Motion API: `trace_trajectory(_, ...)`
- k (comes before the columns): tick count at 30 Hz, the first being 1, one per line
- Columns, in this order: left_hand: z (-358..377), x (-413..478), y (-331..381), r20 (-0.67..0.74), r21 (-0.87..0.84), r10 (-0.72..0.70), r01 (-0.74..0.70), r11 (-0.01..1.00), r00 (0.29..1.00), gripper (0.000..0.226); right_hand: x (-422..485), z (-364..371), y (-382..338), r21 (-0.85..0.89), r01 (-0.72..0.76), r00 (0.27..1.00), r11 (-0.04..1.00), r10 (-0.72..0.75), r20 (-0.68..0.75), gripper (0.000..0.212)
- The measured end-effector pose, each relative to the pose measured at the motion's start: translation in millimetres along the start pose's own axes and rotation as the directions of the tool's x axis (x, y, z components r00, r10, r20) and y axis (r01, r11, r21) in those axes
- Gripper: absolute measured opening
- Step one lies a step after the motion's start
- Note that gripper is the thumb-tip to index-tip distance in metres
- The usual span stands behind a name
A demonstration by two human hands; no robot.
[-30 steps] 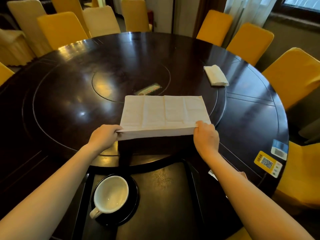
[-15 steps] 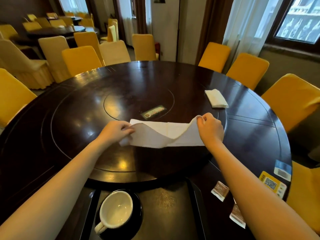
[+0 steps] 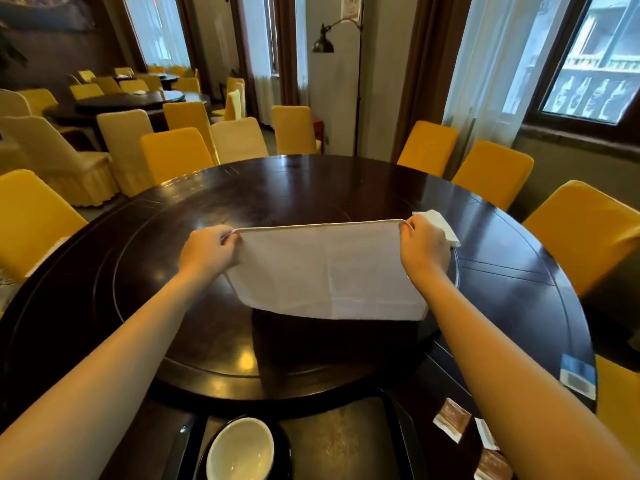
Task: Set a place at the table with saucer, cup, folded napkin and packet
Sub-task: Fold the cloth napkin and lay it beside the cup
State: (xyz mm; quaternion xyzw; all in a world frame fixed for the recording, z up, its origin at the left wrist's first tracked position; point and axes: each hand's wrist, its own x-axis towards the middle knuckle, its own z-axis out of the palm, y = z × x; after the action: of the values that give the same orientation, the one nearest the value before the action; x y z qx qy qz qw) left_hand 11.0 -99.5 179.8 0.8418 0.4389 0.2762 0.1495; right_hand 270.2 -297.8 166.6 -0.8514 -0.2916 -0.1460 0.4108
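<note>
A white cloth napkin hangs stretched in the air above the dark round table. My left hand pinches its upper left corner and my right hand pinches its upper right corner. Its lower edge hangs close over the table. A white cup stands on a black saucer on a dark tray at the near edge. Brown packets lie on the table to the right of the tray, partly behind my right forearm.
A second folded white napkin lies on the table behind my right hand. Stickers mark the table's right rim. Yellow-covered chairs ring the table. A floor lamp stands beyond the far edge.
Both hands lifted the napkin off the table and pulled it taut by its top corners, so it hangs flat. The camera tilted up, showing more of the room.
</note>
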Motion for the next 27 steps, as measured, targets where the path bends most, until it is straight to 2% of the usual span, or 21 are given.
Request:
trace_trajectory(7,-27,40,11,-0.092,0.054,0.016,-0.011,0.998,0.996,0.026,20,12,-34,0.199,-0.135,0.991,0.971,0.133,0.025,0.025)
trace_trajectory(10,-43,58,19,-0.169,0.089,0.023,-0.008,0.996,0.985,0.027,32,16,-57,0.284,-0.165,0.985,0.944,0.174,-0.006,0.026)
trace_trajectory(14,-68,77,26,-0.347,0.111,0.053,-0.015,0.994,0.936,0.028,45,17,-82,0.308,-0.033,0.987,0.951,0.08,-0.141,0.026)
trace_trajectory(19,-91,82,24,-0.5,0.025,0.076,-0.073,0.997,0.862,0.027,55,14,-94,0.286,0.149,0.962,0.947,-0.071,-0.264,0.025)
trace_trajectory(27,-105,62,16,-0.637,0.076,0.156,-0.141,0.987,0.755,0.027,41,5,-104,0.297,0.242,0.921,0.924,-0.122,-0.371,0.024)
